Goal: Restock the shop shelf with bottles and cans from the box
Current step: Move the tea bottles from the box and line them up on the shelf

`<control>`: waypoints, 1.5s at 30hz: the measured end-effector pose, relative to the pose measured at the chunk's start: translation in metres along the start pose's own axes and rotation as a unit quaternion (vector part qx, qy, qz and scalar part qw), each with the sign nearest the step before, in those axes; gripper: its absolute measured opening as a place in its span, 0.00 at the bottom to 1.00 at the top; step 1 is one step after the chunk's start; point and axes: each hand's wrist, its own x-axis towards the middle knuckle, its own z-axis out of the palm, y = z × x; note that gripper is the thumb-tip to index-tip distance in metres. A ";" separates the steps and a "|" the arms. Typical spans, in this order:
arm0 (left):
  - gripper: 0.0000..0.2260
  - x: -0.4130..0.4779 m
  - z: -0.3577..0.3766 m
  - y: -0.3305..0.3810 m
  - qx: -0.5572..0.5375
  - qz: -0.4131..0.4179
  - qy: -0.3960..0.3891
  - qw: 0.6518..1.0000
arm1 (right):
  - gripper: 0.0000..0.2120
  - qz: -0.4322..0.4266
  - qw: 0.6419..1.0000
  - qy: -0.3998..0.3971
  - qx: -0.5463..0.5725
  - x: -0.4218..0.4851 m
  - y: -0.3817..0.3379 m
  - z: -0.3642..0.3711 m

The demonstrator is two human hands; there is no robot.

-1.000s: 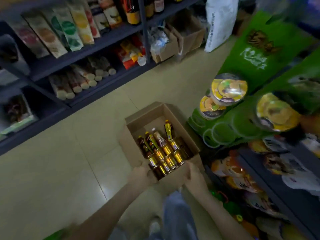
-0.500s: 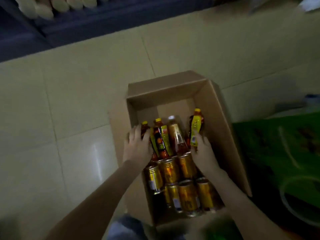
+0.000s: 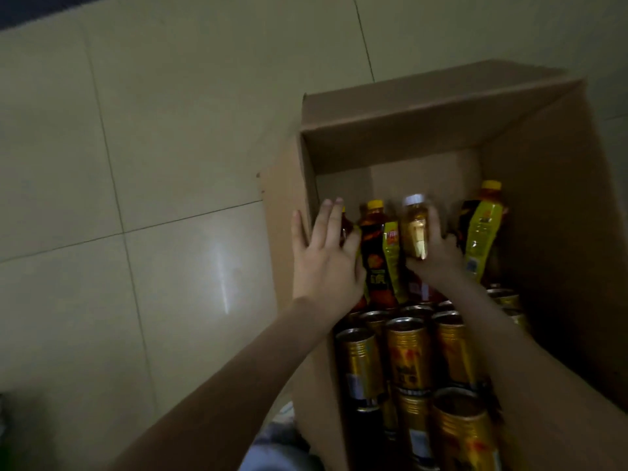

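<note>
An open cardboard box [image 3: 543, 198] stands on the floor at the right. Several tea bottles stand in a row in its far part, and several gold cans [image 3: 406, 355] fill the near part. My left hand [image 3: 326, 260] lies with straight fingers on the leftmost bottle [image 3: 345, 227], against the box's left wall and beside a yellow-capped dark bottle [image 3: 373, 239]. My right hand [image 3: 438, 256] grips the white-capped bottle [image 3: 414, 229], which looks blurred. A bottle with a yellow label [image 3: 482, 232] stands just to the right of that hand.
Pale floor tiles [image 3: 153, 164] spread to the left of and behind the box. A dark strip of shelf base [image 3: 34, 8] shows in the top left corner. My clothed knee [image 3: 278, 443] is at the bottom edge, next to the box.
The view has dropped closer to the box. My right hand has shifted left from the yellow-label bottle and taken hold of the white-capped one. My left hand stays on the leftmost bottle.
</note>
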 end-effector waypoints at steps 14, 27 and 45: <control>0.36 -0.104 -0.388 0.028 -0.663 -0.040 -0.491 0.564 | 0.39 -0.027 0.802 -0.110 0.586 -0.403 -0.122 -0.286; 0.42 -0.257 -0.644 0.104 -0.542 0.237 -0.304 0.746 | 0.36 -0.127 0.821 0.106 0.547 -0.683 -0.158 -0.405; 0.35 -0.698 -0.740 0.370 -0.307 0.627 -0.036 0.715 | 0.28 -0.093 0.643 0.574 0.499 -1.171 0.102 -0.359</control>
